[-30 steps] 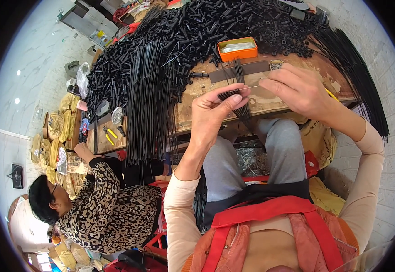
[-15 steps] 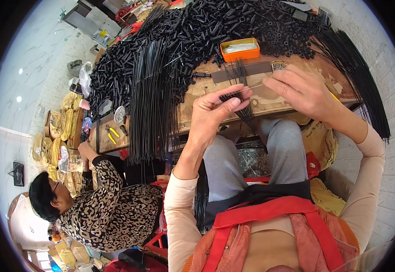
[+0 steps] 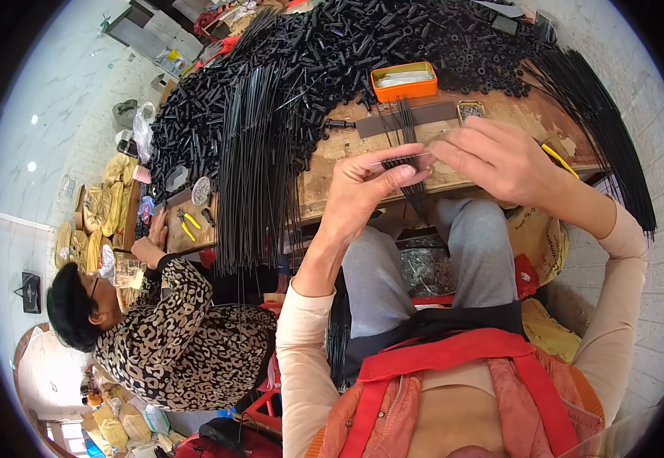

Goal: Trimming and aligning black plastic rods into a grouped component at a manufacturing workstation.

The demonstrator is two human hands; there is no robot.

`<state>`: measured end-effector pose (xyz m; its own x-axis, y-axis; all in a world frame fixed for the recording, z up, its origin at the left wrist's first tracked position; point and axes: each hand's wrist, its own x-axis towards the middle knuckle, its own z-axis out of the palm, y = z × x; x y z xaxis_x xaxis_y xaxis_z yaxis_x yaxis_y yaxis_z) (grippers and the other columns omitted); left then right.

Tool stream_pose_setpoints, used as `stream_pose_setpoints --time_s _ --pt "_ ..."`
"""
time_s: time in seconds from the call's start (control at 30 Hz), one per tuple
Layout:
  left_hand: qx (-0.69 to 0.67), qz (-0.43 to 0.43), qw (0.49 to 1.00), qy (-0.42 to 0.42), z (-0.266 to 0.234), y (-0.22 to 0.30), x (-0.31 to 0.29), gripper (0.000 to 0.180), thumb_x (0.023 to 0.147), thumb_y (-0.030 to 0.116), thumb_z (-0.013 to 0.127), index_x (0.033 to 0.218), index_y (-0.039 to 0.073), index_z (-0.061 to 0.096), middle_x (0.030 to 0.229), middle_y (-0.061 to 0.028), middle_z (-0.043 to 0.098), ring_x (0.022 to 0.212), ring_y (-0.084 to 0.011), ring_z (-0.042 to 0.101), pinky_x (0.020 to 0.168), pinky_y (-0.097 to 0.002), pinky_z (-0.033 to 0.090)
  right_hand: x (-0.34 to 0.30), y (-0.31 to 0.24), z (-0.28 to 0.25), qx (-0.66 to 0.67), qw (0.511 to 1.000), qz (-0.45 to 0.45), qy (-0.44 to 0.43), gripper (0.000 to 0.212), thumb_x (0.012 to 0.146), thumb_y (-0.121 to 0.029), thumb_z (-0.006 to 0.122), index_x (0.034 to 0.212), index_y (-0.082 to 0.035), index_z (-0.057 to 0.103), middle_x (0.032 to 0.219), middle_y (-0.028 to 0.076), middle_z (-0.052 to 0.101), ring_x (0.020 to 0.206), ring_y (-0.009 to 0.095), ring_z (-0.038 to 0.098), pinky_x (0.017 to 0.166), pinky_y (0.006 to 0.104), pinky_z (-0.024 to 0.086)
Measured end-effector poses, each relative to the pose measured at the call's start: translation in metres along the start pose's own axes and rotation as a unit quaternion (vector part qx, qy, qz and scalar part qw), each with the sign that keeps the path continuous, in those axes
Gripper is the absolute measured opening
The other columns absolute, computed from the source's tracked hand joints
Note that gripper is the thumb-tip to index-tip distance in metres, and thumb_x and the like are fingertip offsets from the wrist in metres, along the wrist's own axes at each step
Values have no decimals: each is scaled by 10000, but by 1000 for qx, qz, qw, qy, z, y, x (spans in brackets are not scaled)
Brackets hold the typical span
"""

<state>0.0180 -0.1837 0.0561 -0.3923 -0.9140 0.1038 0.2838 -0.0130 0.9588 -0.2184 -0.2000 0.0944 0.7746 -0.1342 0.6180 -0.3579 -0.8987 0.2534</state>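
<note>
My left hand (image 3: 358, 187) is closed around several thin black rods (image 3: 408, 126), gripping them in a row between thumb and fingers. The rods lean from the table's front edge over my lap. Beside it, my right hand (image 3: 496, 159) pinches a thin, light metal wire (image 3: 425, 155) between thumb and fingertips. This wire lies across the row of rods at the left fingertips. Its far end is hard to make out. My two hands almost touch at the fingertips.
A heap of black tubular parts (image 3: 332, 53) covers the table's back. An orange box (image 3: 404, 90) of pale sticks stands ahead, beside a small tray (image 3: 470, 111) of metal bits. Black rod bundles (image 3: 255, 168) hang over the edge. A co-worker (image 3: 187, 336) sits at left near yellow-handled pliers (image 3: 190, 225).
My right hand has moved left and slightly down, closer to my left hand, and less wire shows between them. The co-worker's head and hands have shifted.
</note>
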Motion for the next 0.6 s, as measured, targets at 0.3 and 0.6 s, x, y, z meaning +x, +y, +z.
stream_pose_setpoints --time_s 0.3,0.6 --pt "678 117 725 -14 -38 -83 5 927 644 282 844 1445 122 407 1356 -201 505 1243 -364 503 982 -422 448 -12 46 39 114 966 228 48 272 876 -129 619 1132 -37 630 1039 134 632 907 297 630 778 364 511" --pt "627 223 747 -12 -51 -138 28 829 639 316 838 1382 171 502 1526 -165 316 1392 -346 334 1117 -478 313 -30 173 181 99 954 277 -56 163 891 -131 581 958 1 649 970 149 639 892 324 615 801 401 493"
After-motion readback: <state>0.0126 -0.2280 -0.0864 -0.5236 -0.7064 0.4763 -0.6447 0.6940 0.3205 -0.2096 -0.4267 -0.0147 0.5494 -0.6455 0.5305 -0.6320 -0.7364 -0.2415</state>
